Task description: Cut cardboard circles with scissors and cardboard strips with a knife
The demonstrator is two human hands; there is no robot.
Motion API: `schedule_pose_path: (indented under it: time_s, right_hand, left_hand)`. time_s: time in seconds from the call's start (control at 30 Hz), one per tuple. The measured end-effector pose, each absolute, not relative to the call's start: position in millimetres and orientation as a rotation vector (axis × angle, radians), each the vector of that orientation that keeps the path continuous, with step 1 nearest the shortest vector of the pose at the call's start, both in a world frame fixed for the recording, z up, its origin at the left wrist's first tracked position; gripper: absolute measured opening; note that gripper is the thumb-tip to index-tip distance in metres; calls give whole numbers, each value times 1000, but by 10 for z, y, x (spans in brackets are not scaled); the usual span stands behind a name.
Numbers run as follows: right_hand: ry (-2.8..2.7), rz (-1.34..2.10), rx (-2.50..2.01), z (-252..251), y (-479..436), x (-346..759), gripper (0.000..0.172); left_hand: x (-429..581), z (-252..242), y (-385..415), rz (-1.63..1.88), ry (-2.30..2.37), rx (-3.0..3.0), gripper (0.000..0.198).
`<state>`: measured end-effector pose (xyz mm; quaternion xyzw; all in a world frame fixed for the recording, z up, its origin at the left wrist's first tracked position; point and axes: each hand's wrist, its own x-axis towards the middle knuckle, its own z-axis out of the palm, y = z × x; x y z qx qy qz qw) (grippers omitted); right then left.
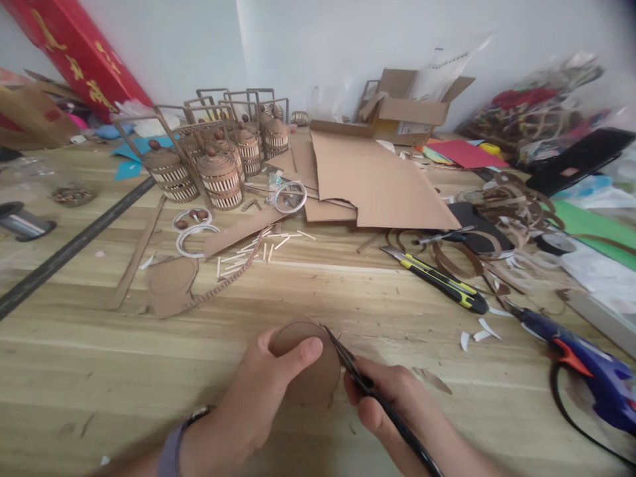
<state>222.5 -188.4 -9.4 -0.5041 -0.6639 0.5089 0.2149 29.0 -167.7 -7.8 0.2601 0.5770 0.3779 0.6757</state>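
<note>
My left hand (pixel 268 387) pinches a round brown cardboard disc (pixel 311 374), thumb lying across its top face, just above the wooden table (pixel 99 371). My right hand (pixel 397 404) is closed around black scissors (pixel 348 361). Their blades point up and to the left and meet the disc's right edge. Both hands sit low in the middle of the view, close together.
A yellow-black utility knife (pixel 437 279) and a blue glue gun (pixel 581 361) lie to the right. Cardboard sheets (pixel 377 179), an open box (pixel 402 109), several small cardboard lanterns (pixel 218 175), white sticks and brown strip scraps crowd the far half. A black ruler (pixel 74 245) lies left.
</note>
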Motion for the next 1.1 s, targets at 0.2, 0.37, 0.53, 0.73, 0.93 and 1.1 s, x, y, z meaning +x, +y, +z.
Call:
schedule_pose_path:
  time_s: [0.2,0.37,0.53,0.73,0.93,1.1]
  right_hand:
    - [-1864,1387,-1377,-97,-1883,2227,77]
    - [-1879,1389,-1371,-94,-1878,2237,77]
    - [-1893,1360,-1381,-117,-1882,2246,76]
    - [-1931,1337,-1329,-174,-1881,2264,74]
    - [-1921,1351,-1324,-165,-1874,2264,74]
    - [-1914,1369,-1336,-207,-1880,2279,73]
  left_hand:
    - [284,-67,-1677,851,1297,599,50]
    - [284,-106,-1686,859,1334,574,54]
    - [293,-110,-1683,870,1356,546,55]
    - [286,-107,-1689,864,1348,551,54]
    - [282,-118,-1672,852,1342,545,55]
    - [272,-65,-1668,835,1355,575,50]
